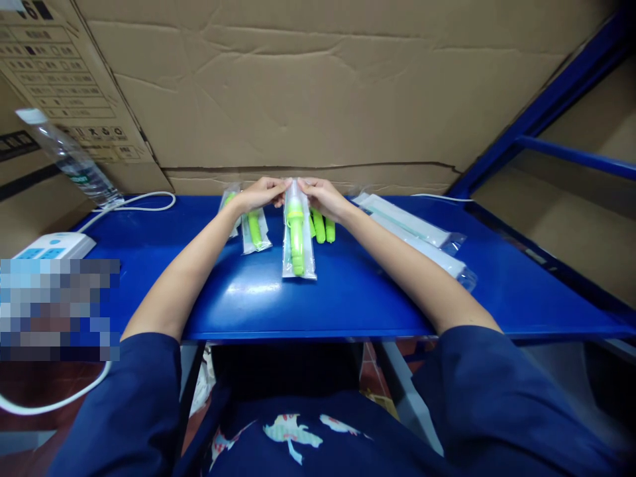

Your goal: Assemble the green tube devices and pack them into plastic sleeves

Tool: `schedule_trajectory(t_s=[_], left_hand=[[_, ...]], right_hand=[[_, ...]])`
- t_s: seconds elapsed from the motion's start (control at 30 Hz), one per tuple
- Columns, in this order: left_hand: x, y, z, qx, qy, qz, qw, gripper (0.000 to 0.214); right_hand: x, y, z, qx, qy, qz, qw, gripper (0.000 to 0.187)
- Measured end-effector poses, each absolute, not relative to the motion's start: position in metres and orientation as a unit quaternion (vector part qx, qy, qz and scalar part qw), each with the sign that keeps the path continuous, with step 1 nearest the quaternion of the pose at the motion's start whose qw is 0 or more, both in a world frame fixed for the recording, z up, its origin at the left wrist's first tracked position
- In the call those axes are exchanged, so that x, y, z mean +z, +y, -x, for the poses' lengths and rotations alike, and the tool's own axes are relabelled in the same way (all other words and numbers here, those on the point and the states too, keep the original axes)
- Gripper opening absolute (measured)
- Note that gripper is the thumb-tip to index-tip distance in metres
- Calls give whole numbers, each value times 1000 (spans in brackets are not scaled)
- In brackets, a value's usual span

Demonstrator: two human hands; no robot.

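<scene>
Both my hands pinch the top end of a clear plastic bag (308, 258) holding a bright green tube-like item (297, 238) with a paler top. My left hand (263, 193) grips the bag's upper left corner, fingers closed. On the upper right corner, my right hand (320, 195) is closed too. Left of the bag lies another bagged green item (255, 228), and a further one (230, 199) is partly hidden by my left hand. Several loose green pieces (319, 227) lie beside my right hand, partly covered by it.
Stacks of flat clear bags (410, 225) lie right on the blue table (318, 311). A plastic bottle (74, 159) and a white power strip (59, 246) with cables stand left. A cardboard wall (308, 93) closes off the back; a blue metal frame (576, 156) stands right.
</scene>
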State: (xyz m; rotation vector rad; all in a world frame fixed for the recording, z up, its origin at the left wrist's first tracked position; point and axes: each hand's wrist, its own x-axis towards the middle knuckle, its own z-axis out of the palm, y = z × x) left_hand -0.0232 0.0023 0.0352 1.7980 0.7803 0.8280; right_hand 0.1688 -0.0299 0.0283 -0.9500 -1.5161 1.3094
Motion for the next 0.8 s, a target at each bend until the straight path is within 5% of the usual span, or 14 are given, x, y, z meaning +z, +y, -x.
schedule_trajectory(t_s=[0.3,0.43,0.53,0.67,0.8], left_hand=[[30,4,26,284,433,-772,369,28],[28,3,21,260,413,-806,336,91],[33,-4,18,197,411,-860,229,112],[41,-14,10,92,445,-880,136,97],[42,-17,4,36,459,-881,106,78]], right_hand=[[9,-23,-171,445,-623,430,478,56],[5,-22,-172,455,-612,455,459,50],[6,-22,-170,474,-583,478,455,44],[8,-25,-166,489,-544,515,447,28],[12,-27,-162,504,-533,514,444,31]])
